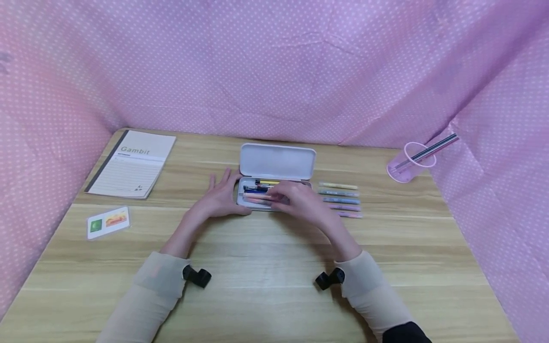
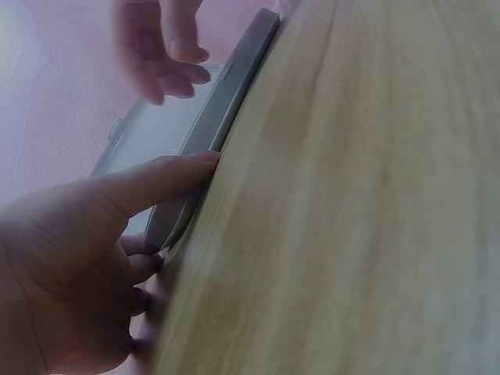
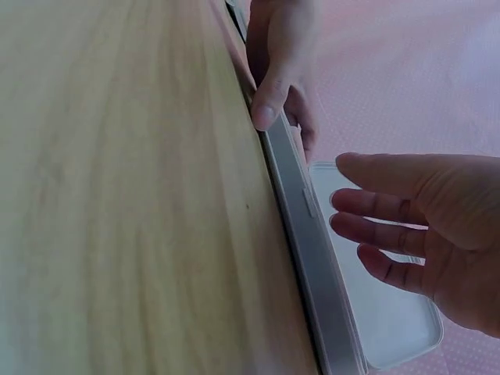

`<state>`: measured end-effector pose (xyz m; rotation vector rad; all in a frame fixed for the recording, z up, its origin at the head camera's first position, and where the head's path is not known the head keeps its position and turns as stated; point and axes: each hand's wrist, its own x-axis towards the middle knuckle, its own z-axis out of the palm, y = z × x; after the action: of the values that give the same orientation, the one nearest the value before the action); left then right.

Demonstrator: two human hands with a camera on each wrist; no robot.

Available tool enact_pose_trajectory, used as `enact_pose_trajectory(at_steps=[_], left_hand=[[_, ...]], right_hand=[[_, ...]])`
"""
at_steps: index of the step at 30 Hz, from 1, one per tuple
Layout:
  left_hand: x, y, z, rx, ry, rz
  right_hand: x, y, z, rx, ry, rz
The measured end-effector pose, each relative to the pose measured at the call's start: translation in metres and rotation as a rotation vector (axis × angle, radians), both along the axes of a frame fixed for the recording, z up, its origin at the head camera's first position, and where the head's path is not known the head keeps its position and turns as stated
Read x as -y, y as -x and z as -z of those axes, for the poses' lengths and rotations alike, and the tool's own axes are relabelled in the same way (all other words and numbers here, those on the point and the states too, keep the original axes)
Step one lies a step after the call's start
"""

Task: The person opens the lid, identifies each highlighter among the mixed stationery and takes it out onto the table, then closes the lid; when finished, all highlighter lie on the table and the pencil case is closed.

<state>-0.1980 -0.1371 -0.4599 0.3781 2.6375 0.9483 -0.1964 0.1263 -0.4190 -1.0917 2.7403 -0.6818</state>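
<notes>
A metal pencil case [image 1: 278,162] lies on the table with its lid raised at the back. Several pens [image 1: 255,189] lie inside it, partly hidden by my right hand. At the case's left end, my left hand [image 1: 220,197] holds it, the thumb along the front wall [image 2: 234,94] and other fingers round the end. My right hand [image 1: 302,202] hovers over the case's right half. In the right wrist view its slightly bent fingers [image 3: 383,203] stand apart from the thumb, with nothing visible between them.
Right of the case, several pastel pens [image 1: 340,200] lie in a row. A pink cup [image 1: 403,169] with dark sticks stands at the far right. On the left are a notebook [image 1: 133,166] and a small card [image 1: 108,223]. Pink dotted cloth [image 1: 274,71] hangs behind the table.
</notes>
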Motion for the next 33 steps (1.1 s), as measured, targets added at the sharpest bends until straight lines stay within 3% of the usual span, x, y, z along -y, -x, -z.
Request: enact_pose_trajectory(at_steps=[12,33], left_hand=[[-0.0004,-0.0001,0.0004,-0.002,0.004,-0.002],[-0.0006,0.0012,0.0016,-0.008,0.01,0.0]], right_hand=[[-0.0015,-0.0024,0.0032,0.004,-0.133,-0.011],[0.0049,-0.0072,0.0093,-0.054,-0.2,0.025]])
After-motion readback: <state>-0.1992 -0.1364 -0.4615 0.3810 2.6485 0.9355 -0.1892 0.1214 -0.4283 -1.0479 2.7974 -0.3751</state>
